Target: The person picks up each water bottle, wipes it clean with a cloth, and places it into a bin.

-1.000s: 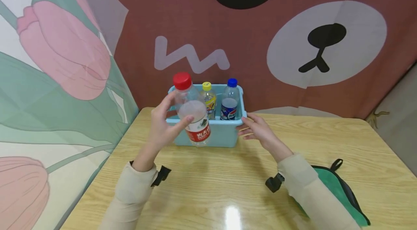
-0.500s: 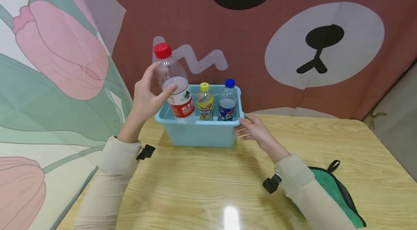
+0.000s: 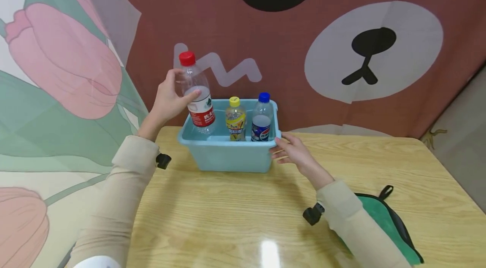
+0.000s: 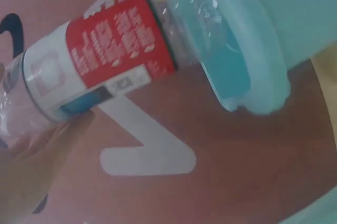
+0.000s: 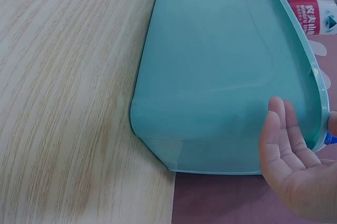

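Note:
My left hand (image 3: 167, 97) grips a large clear water bottle (image 3: 201, 112) with a red cap and a red-and-white label. It leans slightly, its base over or inside the left part of a light blue plastic bin (image 3: 231, 156); how deep, I cannot tell. Inside the bin stand a yellow-capped drink bottle (image 3: 236, 122) and a blue-capped Pepsi bottle (image 3: 261, 124). At the bin's front right corner my right hand (image 3: 298, 154) holds the rim, thumb at the edge and fingers against the outer wall. The right wrist view shows those fingers (image 5: 287, 145) below the rim.
The bin rests on a wooden table (image 3: 220, 213) near its back edge. A green pouch (image 3: 391, 226) with black trim lies at the right, partly behind the right sleeve. A printed curtain (image 3: 288, 48) hangs close behind the bin.
The left hand has carried the water bottle left and away from me, from in front of the bin to its left part. The right hand has stayed at the bin's corner.

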`<control>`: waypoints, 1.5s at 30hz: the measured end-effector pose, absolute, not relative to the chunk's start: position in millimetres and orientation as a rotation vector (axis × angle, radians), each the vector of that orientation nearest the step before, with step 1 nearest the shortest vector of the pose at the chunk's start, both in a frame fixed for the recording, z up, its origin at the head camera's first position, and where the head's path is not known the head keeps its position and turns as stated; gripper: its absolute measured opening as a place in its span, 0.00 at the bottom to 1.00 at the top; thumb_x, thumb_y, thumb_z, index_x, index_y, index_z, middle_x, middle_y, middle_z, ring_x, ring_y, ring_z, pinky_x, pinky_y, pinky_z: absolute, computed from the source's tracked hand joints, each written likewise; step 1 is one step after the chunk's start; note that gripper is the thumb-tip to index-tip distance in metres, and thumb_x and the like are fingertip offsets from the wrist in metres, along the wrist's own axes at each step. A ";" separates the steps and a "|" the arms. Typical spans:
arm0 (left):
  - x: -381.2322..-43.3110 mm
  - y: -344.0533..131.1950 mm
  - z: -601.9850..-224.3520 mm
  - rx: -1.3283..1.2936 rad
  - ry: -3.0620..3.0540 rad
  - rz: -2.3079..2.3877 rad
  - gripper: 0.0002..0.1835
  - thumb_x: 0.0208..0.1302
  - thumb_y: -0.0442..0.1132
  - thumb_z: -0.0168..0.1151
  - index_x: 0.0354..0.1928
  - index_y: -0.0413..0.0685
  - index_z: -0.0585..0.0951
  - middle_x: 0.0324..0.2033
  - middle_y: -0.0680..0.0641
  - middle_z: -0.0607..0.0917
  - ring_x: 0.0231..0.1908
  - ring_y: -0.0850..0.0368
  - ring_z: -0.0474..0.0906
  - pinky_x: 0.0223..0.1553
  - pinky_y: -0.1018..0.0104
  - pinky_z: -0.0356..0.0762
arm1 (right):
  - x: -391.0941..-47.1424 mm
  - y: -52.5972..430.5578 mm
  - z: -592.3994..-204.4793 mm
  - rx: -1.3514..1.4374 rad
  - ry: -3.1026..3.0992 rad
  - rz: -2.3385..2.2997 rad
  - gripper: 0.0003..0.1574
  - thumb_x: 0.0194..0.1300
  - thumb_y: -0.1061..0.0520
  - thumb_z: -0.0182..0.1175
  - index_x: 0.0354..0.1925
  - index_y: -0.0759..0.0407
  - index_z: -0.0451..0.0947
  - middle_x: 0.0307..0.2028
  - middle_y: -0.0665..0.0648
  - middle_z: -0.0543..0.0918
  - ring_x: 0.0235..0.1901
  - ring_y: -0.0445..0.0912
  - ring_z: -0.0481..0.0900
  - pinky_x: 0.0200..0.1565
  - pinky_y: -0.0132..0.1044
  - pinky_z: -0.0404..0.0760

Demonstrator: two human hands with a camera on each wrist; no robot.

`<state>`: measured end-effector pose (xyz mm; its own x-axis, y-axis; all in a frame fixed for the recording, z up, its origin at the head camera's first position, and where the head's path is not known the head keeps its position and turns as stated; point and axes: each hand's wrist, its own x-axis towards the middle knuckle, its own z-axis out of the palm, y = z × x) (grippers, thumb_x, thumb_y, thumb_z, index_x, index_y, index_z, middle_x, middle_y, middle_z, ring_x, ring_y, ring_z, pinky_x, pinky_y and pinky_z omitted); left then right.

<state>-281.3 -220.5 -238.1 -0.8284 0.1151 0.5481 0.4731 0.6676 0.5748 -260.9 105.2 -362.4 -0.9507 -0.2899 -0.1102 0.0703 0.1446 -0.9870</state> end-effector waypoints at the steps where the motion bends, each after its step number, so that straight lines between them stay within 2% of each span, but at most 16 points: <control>1: -282.6 -221.4 -237.5 -0.440 -2.437 -1.017 0.36 0.54 0.48 0.64 0.59 0.43 0.59 0.52 0.42 0.71 0.49 0.47 0.69 0.46 0.51 0.76 | -260.8 104.7 -362.4 -0.211 2.151 -1.880 0.32 0.72 0.51 0.43 0.68 0.62 0.50 0.42 0.69 0.79 0.35 0.50 0.81 0.43 0.48 0.79; 8: -291.5 -225.9 -240.7 -0.374 -2.607 -0.992 0.40 0.54 0.50 0.64 0.64 0.46 0.57 0.56 0.42 0.69 0.52 0.45 0.66 0.48 0.46 0.73 | -259.6 103.6 -361.9 -0.209 2.166 -1.870 0.33 0.71 0.50 0.43 0.68 0.61 0.50 0.41 0.66 0.80 0.41 0.58 0.80 0.43 0.48 0.79; 15: -303.0 -227.9 -253.5 -0.331 -2.684 -1.010 0.38 0.53 0.50 0.65 0.61 0.45 0.60 0.54 0.42 0.70 0.51 0.46 0.67 0.47 0.47 0.74 | -258.6 102.2 -363.1 -0.215 2.158 -1.878 0.33 0.71 0.51 0.43 0.68 0.61 0.50 0.39 0.64 0.80 0.35 0.50 0.81 0.35 0.38 0.81; 22: -311.4 -216.1 -265.3 -0.314 -2.795 -0.941 0.38 0.51 0.44 0.68 0.61 0.38 0.61 0.49 0.36 0.74 0.46 0.42 0.70 0.44 0.49 0.75 | -257.4 101.8 -362.9 -0.220 2.162 -1.866 0.32 0.71 0.51 0.43 0.68 0.61 0.50 0.40 0.64 0.80 0.35 0.49 0.81 0.44 0.50 0.78; 29: -321.0 -209.6 -280.6 -0.251 -2.868 -0.864 0.37 0.49 0.42 0.70 0.58 0.35 0.64 0.50 0.35 0.74 0.47 0.42 0.70 0.46 0.49 0.74 | -256.7 101.2 -361.5 -0.203 2.170 -1.867 0.32 0.72 0.51 0.43 0.68 0.61 0.50 0.41 0.65 0.80 0.36 0.52 0.81 0.38 0.42 0.80; 36: -326.3 -210.6 -299.8 -0.184 -2.911 -0.916 0.39 0.50 0.41 0.70 0.60 0.34 0.62 0.54 0.35 0.72 0.52 0.40 0.68 0.49 0.48 0.72 | -257.1 101.0 -361.8 -0.193 2.163 -1.877 0.33 0.71 0.51 0.43 0.68 0.61 0.50 0.41 0.65 0.80 0.39 0.56 0.80 0.41 0.47 0.80; 45: -329.8 -210.5 -311.8 -0.167 -2.951 -0.933 0.39 0.50 0.39 0.69 0.61 0.35 0.61 0.54 0.35 0.72 0.53 0.40 0.68 0.50 0.48 0.72 | -257.8 101.9 -363.6 -0.195 2.165 -1.895 0.32 0.71 0.51 0.43 0.68 0.62 0.51 0.40 0.66 0.80 0.38 0.55 0.80 0.42 0.48 0.79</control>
<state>-329.8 -210.5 -311.8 -0.9933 0.0899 0.0725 0.1152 0.8129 0.5709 -257.8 101.9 -363.6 -0.9581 -0.2670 -0.1040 0.0678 0.1415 -0.9876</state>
